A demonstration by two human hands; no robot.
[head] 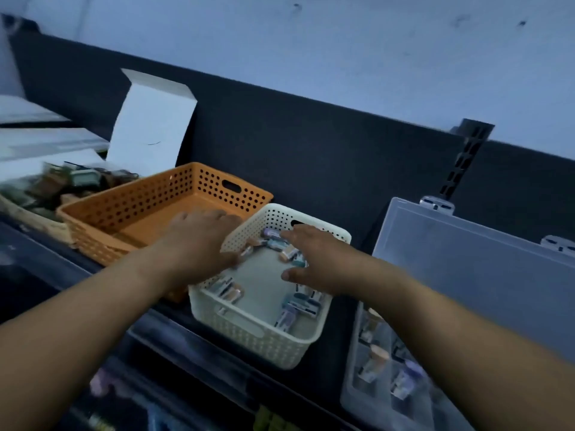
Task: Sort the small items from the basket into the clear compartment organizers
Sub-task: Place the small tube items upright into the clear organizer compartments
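A cream perforated basket sits in the middle of the dark table, with several small tube-like items scattered inside. My left hand lies over the basket's left rim, thumb inside near the items. My right hand hovers over the basket's far right part, fingers spread, above a cluster of items. I see nothing held in either hand. A clear compartment organizer with its lid raised stands to the right and holds a few items. The picture is blurred.
An empty orange perforated basket touches the cream one on the left. Behind it stands an open white box, and a tray of mixed items lies at far left. Another organizer is at the near edge.
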